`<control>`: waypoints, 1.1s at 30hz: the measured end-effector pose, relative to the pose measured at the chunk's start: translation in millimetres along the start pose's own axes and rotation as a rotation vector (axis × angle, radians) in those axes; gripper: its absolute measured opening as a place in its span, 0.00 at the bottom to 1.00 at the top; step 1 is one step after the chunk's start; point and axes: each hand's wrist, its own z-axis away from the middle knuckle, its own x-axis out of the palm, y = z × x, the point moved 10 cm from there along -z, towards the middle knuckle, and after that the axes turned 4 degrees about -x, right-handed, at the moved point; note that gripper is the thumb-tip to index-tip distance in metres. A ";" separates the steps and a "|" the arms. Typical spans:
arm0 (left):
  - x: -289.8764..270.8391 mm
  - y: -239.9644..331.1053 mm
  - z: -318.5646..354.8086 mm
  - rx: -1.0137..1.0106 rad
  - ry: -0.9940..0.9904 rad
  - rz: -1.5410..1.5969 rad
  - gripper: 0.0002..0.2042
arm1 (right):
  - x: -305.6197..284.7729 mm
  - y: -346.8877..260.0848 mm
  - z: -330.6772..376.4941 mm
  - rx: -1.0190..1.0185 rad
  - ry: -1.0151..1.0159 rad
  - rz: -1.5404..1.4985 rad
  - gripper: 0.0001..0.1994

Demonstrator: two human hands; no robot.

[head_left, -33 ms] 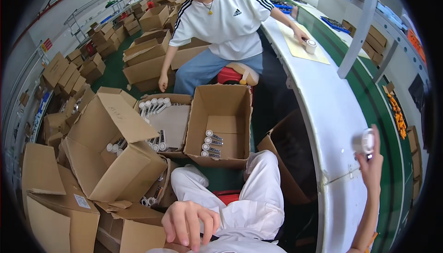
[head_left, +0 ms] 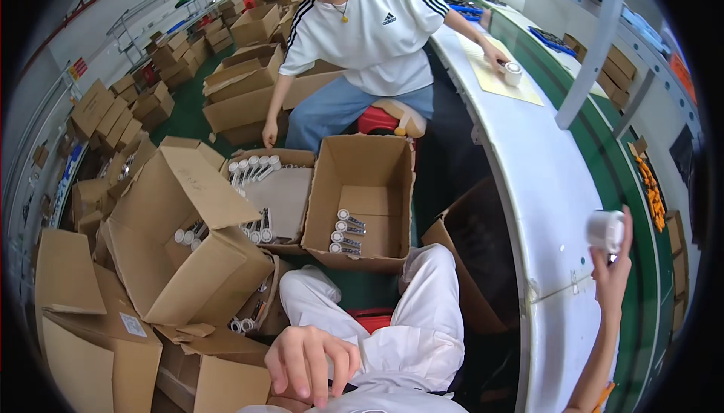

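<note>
Two hands show at our lower edge. Our right hand (head_left: 612, 273) is raised over the white curved table (head_left: 550, 187), fingers closed around a white round cap (head_left: 605, 230). Our left hand (head_left: 311, 360) rests on our white-trousered knee (head_left: 422, 315), fingers loosely curled and holding nothing, near the open cardboard box (head_left: 362, 202).

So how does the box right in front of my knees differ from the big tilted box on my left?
The box by the knees stands upright, its mouth facing up; the big box on the left is tipped on its side, flaps spread wide. The upright one holds a short stack of white-capped pieces on its floor; in the tilted one only a few white caps peek out at the opening. Both are plain brown cardboard and open.
</note>
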 end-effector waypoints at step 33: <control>-69.3 -40.1 88.1 0.148 0.848 0.121 0.22 | 80.3 -173.6 74.3 -0.614 -0.542 -0.374 0.23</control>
